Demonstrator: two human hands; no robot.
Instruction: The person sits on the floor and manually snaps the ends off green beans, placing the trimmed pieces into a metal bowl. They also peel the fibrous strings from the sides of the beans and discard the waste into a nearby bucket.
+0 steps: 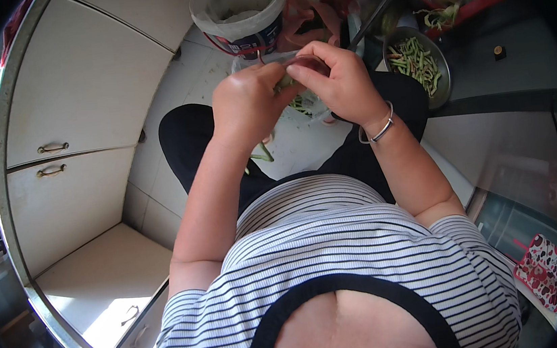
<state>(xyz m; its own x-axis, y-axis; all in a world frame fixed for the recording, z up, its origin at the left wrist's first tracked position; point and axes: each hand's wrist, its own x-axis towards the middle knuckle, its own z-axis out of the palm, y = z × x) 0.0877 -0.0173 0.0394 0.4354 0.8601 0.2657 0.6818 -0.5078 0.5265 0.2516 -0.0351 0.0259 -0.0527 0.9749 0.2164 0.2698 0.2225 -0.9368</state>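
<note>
Both of my hands meet above my knees around a reddish-purple vegetable point(311, 62), perhaps an onion, whose exact kind I cannot tell. My left hand point(250, 98) grips its left side, with thin strands showing near the fingers. My right hand point(342, 78), with a silver bangle at the wrist, pinches it from the right between thumb and fingers. Below the hands, green beans point(300, 105) lie in a clear plastic bag, partly hidden. A long green bean point(262, 154) shows beside my left forearm. To the right, a metal bowl point(445, 86) holds green bean pieces.
A white bucket point(203, 19) lined with plastic stands ahead on the tiled floor, beside a pink plastic bag point(325, 16). A red rack point(494, 1) with produce is at the upper right. Cream cabinets point(80, 82) line the left. A heart-patterned case point(546, 273) lies at the lower right.
</note>
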